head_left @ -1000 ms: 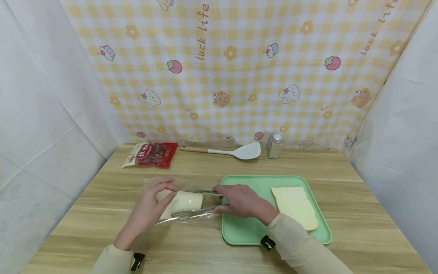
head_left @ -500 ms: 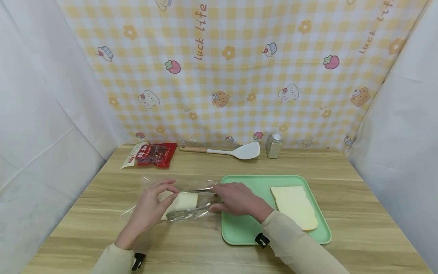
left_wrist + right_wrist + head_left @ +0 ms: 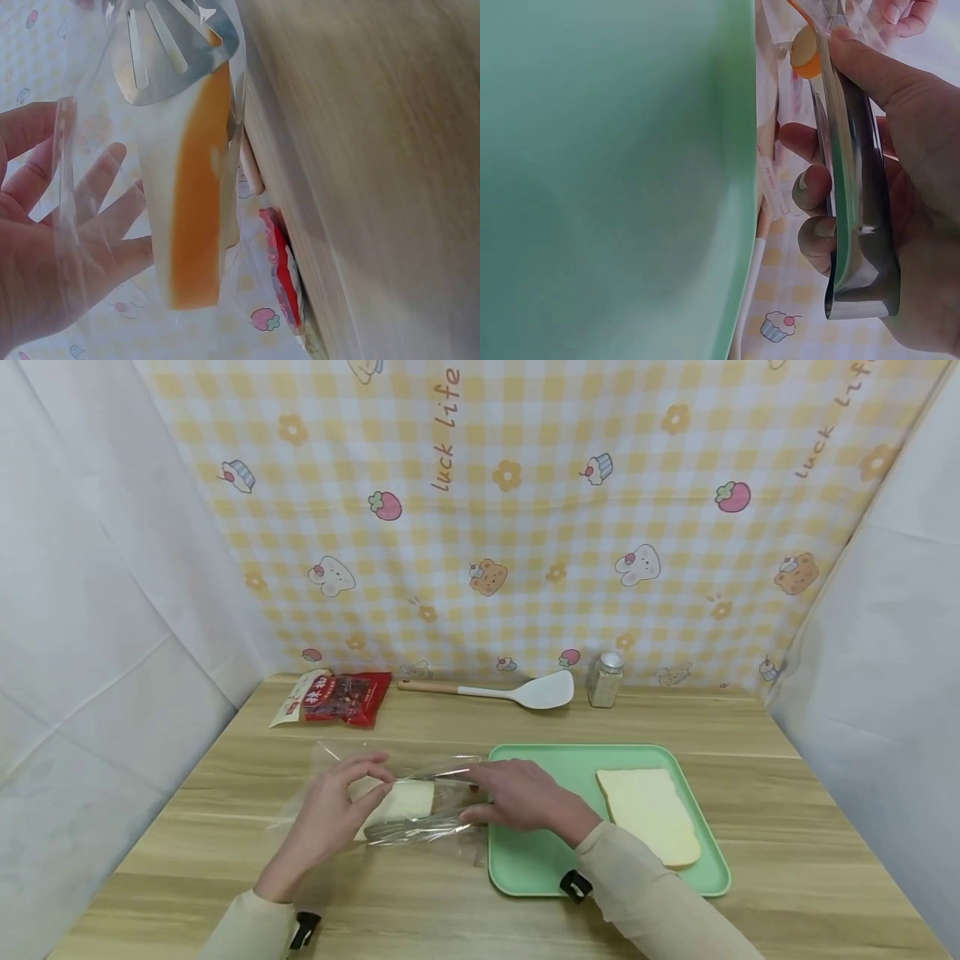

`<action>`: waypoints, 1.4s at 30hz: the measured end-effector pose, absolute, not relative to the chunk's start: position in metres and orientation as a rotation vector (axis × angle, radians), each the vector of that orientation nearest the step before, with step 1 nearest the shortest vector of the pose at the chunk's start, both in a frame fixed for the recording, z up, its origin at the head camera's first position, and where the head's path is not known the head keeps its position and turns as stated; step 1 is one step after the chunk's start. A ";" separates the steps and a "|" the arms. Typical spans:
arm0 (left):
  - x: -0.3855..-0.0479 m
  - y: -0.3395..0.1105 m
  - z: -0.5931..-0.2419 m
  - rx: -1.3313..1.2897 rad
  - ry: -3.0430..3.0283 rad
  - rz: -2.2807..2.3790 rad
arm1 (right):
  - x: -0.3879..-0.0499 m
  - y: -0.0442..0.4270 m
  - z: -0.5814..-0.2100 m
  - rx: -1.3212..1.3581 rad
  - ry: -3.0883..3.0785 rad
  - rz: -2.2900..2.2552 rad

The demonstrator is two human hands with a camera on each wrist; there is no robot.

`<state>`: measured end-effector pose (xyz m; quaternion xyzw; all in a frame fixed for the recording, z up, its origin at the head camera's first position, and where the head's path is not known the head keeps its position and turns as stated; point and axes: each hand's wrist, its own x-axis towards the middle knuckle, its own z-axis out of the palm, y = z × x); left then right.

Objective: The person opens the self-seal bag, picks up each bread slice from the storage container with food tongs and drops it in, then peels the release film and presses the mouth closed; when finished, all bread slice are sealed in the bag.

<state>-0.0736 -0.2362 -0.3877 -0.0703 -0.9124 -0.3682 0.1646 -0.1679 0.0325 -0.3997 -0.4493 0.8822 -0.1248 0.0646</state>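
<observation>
Wood-grained table (image 3: 450, 910), gingham cloth (image 3: 480, 527) at twelve o'clock; left hand (image 3: 333, 806) pinches a crinkled clear bag (image 3: 450, 829), right hand (image 3: 521, 795) grips metal tongs (image 3: 868, 202) (slotted-tipped).

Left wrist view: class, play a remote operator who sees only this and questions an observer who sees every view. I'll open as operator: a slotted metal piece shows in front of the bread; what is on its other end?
Observer: It belongs to metal tongs, which the right hand grips.
Operator: Is any food out of my sight?
Observer: Yes, a bread slice lies on the green tray, toward its right side in the head view.
Operator: What stands at the back?
Observer: In the head view, a small jar is upright just right of the spatula.
</observation>
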 end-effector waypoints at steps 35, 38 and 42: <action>-0.071 -0.246 -0.394 -0.127 -2.663 -1.124 | -0.168 0.041 -0.387 -1.117 2.542 -0.518; -0.072 -0.245 -0.395 -0.110 -2.673 -1.125 | -0.165 0.047 -0.384 -1.102 2.584 -0.464; -0.075 -0.245 -0.396 -0.088 -2.683 -1.124 | -0.162 0.052 -0.381 -1.102 2.626 -0.406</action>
